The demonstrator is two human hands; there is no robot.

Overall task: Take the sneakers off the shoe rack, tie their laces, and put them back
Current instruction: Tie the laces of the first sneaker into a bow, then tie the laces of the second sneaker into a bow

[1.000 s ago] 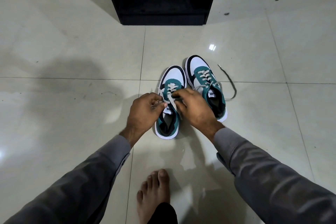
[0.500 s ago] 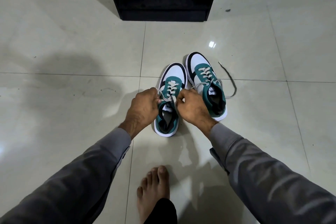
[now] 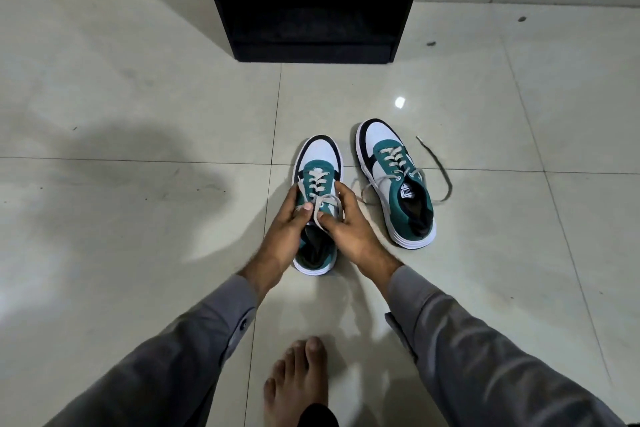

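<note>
A glossy floor (image 3: 138, 253) of large pale tiles with thin dark grout lines fills the view, with a bright light glint (image 3: 400, 102) and soft shadows on the left. At the far edge runs a pale wall base with a dark stripe. Against it stands the black shoe rack (image 3: 313, 0), its open shelves dark inside.

Two grey sleeves (image 3: 194, 357) reach in from the bottom, and a bare foot (image 3: 298, 378) rests on the floor between them.

Both sneakers sit on the floor in front of the rack, toes toward it, near each other but apart. The right sneaker (image 3: 394, 180), teal, white and black, lies unattended; its grey lace (image 3: 440, 170) trails loose across the tile to the right.

The left sneaker (image 3: 318, 163) is under both hands. The left hand (image 3: 287, 229) has its grip pinched on the laces (image 3: 320, 199) over the tongue, thumb pressed down. The right hand (image 3: 346, 229) likewise grips a lace loop between thumb and fingers, the two hands touching over the shoe's opening.
</note>
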